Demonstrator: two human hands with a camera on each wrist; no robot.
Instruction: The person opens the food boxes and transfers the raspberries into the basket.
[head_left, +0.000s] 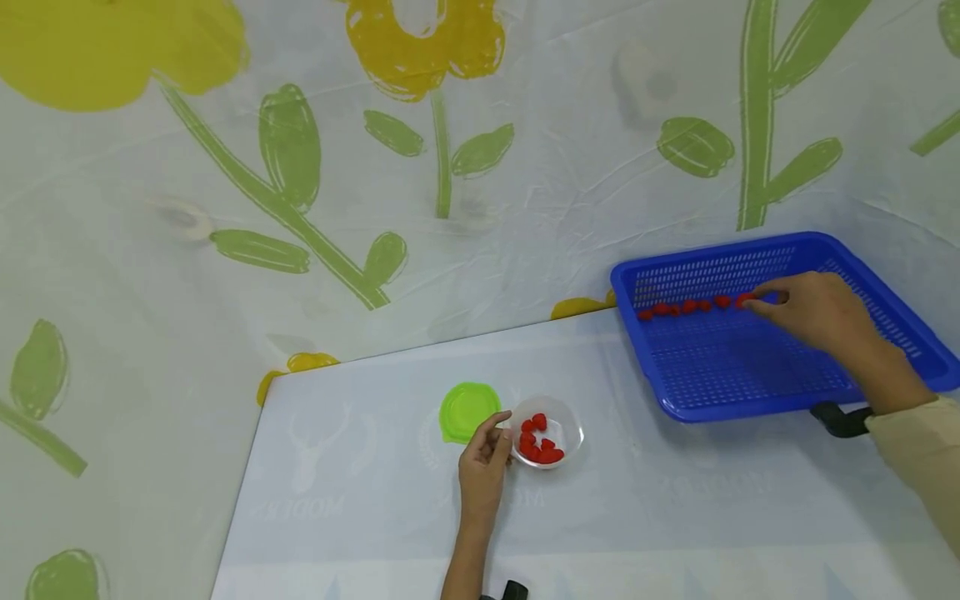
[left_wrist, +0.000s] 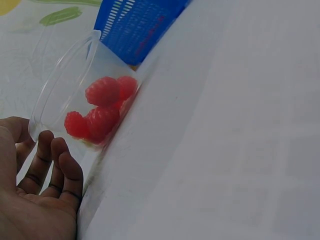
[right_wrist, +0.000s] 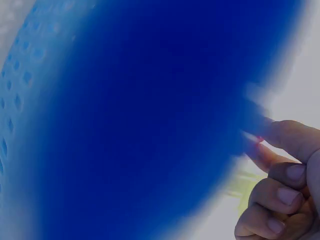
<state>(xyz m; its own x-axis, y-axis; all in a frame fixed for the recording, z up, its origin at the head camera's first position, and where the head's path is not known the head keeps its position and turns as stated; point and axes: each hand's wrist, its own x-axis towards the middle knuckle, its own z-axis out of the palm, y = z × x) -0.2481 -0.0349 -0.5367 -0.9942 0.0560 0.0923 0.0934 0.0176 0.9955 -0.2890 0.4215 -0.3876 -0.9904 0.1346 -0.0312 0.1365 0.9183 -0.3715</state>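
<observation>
Right hand pinches a red berry at the end of a row of berries in the blue basket; my left hand grips the rim of the clear bowl. I'd judge us partway — one row laid, several more berries in the bowl — green lid off, beside it.

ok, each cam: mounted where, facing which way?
Head: on the head, facing forward and down at bowl and basket; left hand, right hand show.
Left wrist: on that wrist, facing the bowl side-on; left hand shows.
Right wrist: on that wrist, facing the blurred basket; right hand shows.
Head and left wrist share bowl, berries, basket.
</observation>
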